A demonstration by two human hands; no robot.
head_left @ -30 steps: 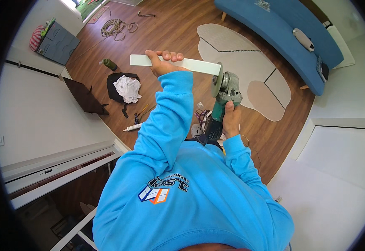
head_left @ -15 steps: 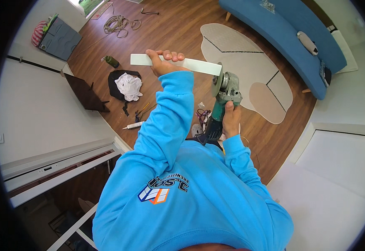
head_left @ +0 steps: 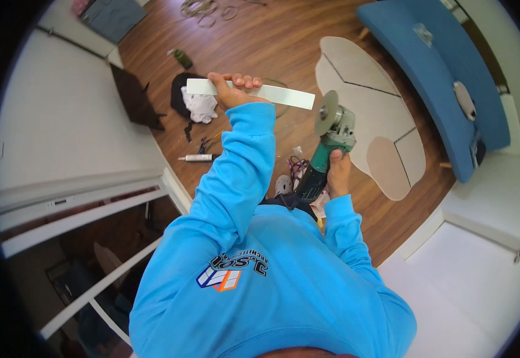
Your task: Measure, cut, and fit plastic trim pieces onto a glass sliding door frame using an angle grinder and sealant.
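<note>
My left hand (head_left: 236, 89) is closed round a long, narrow, pale white-green strip (head_left: 284, 96), held out level in front of me. In my right hand (head_left: 338, 173) is a green and black angle grinder (head_left: 321, 160), gripped by its body with the head pointing away from me. Its round disc (head_left: 326, 113) stands just right of the strip's right end, with a small gap between them. Whether the disc is spinning I cannot tell.
On the wood floor lie a sealant tube (head_left: 198, 158), a white cloth (head_left: 199, 106) on a black bag, a green bottle (head_left: 183, 58) and a coiled rope (head_left: 200, 8). A beige rug (head_left: 355, 83) and a blue sofa (head_left: 445, 71) are to the right.
The grinder has moved right, and its disc has come away from the strip's end. The strip stays nearly where it was. My view of the room has shifted and turned slightly.
</note>
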